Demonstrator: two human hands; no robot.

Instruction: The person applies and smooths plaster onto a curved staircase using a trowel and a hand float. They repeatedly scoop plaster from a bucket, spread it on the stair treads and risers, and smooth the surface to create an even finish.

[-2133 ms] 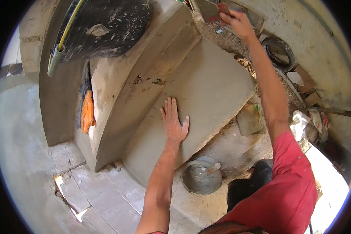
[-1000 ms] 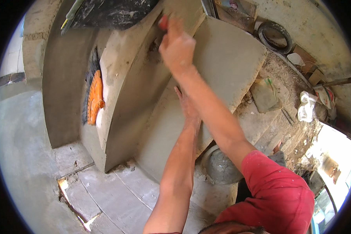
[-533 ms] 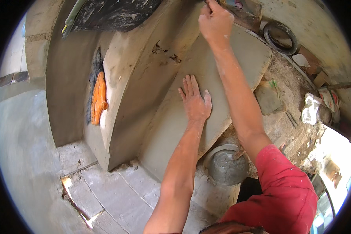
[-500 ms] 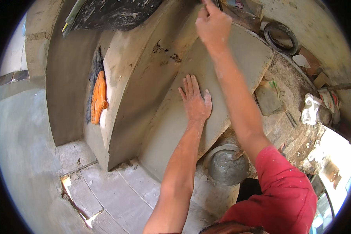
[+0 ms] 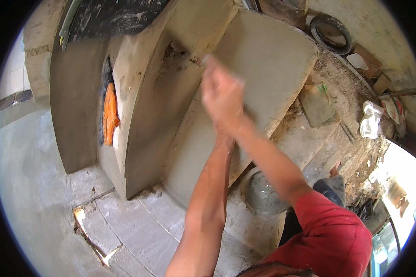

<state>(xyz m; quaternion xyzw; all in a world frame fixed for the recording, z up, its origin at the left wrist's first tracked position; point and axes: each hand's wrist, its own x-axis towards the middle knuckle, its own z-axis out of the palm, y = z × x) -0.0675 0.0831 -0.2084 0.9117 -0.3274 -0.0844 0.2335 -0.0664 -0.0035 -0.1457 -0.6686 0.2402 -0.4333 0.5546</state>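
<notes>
My right hand [image 5: 223,94], smeared by motion, is closed over the grey plastered ledge [image 5: 272,51], near the rough curved riser [image 5: 155,115] with its dark pitted patches. A small pale edge shows at its fingertips; I cannot make out the thing held. Beneath it, my left hand [image 5: 225,136] is mostly covered, with only the wrist area showing over the ledge. To the left, a brush [image 5: 109,111] with an orange body and dark bristles stands against the pale riser. A round pan of grey mortar [image 5: 259,198] sits below the ledge, partly behind my right forearm.
A dark board [image 5: 111,18] overhangs at upper left. A black ring-shaped object [image 5: 328,44], pieces of board [image 5: 365,64], a dusty sheet [image 5: 316,106] and a white plastic item [image 5: 370,120] lie on the right. Tiles [image 5: 143,221] with a broken gap cover the lower left.
My right hand has swept down and left from the top of the ledge, now covering my left hand, whose spread fingers showed on the plaster half a second ago.
</notes>
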